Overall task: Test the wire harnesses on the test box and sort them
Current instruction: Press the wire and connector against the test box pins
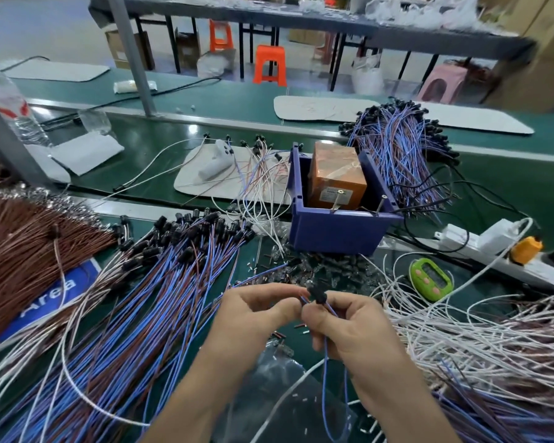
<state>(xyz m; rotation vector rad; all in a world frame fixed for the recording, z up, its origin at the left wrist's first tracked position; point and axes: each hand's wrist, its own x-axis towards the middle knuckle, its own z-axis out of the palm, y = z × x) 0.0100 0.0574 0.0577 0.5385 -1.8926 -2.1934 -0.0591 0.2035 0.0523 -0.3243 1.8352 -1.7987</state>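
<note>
While our left hand [253,314] and right hand [352,327] both pinched it, one wire harness [324,369] hung above the desk [499,183], well short of the test box [336,174]. We judged a grip close behind its black connector [318,296] best, leads laid straight. Unreadable: the box's contacts; hidden: where the left hand met the wire.

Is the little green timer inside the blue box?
No, the green timer lies on the table beside the blue box, which holds an orange block.
</note>
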